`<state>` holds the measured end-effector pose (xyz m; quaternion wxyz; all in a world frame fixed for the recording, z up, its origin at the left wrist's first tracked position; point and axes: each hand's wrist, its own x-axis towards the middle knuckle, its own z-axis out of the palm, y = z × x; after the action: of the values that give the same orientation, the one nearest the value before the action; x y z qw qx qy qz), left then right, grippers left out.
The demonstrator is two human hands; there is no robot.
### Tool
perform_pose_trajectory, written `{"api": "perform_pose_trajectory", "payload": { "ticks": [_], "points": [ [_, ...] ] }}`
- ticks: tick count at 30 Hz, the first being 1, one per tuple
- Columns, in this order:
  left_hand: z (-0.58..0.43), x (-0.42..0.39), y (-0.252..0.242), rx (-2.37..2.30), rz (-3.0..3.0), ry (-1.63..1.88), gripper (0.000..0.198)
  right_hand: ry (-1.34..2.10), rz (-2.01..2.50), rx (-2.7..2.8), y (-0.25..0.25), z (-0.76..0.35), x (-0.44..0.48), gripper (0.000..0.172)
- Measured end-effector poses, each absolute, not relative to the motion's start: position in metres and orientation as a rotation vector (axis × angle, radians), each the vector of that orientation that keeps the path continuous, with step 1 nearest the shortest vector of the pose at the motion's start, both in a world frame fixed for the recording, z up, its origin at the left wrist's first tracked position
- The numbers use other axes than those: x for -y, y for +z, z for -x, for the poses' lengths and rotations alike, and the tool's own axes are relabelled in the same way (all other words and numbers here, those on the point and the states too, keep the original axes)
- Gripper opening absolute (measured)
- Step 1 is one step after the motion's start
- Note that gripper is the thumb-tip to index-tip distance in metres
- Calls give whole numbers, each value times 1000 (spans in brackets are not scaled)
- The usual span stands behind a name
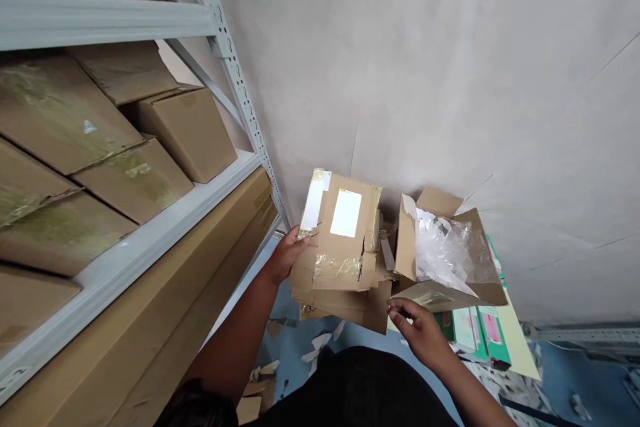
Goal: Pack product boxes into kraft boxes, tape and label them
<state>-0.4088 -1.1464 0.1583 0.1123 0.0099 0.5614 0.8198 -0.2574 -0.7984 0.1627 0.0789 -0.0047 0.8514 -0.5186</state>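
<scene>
Cardboard (340, 247), flattened and layered at mid-frame, looks already dealt with; right of centre, an open box (435, 293), not flattened, with clear plastic (445, 247) inside. Grips the cardboard's left edge with the left hand (289, 257), thumb on top. Holds the right hand (417, 330) partly curled near the cardboard's lower right; cannot tell whether touching or pinching anything.
</scene>
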Motion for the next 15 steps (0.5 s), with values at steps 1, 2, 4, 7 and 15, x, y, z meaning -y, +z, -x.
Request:
{"api": "perform_pose_trajectory", "payload": {
  "ticks": [1, 2, 4, 7, 15],
  "points": [
    [401, 1153, 163, -1638, -37, 2430, 62, -1579, 2, -2569, 166, 258, 798, 44],
    [393, 1158, 168, -1623, -47, 2447, 60, -1610, -23, -2589, 169, 258, 796, 46],
    [381, 1161, 177, -1588, -79, 2466, 60, -1705, -98, -2597, 177, 260, 792, 52],
    [366, 1142, 191, -1547, -138, 2440, 65, -1946, -161, -2471, 189, 261, 782, 67],
    [323, 1000, 214, -1570, -351, 2202, 65, -2538, -490, -2168, 213, 213, 706, 54]
  ]
}}
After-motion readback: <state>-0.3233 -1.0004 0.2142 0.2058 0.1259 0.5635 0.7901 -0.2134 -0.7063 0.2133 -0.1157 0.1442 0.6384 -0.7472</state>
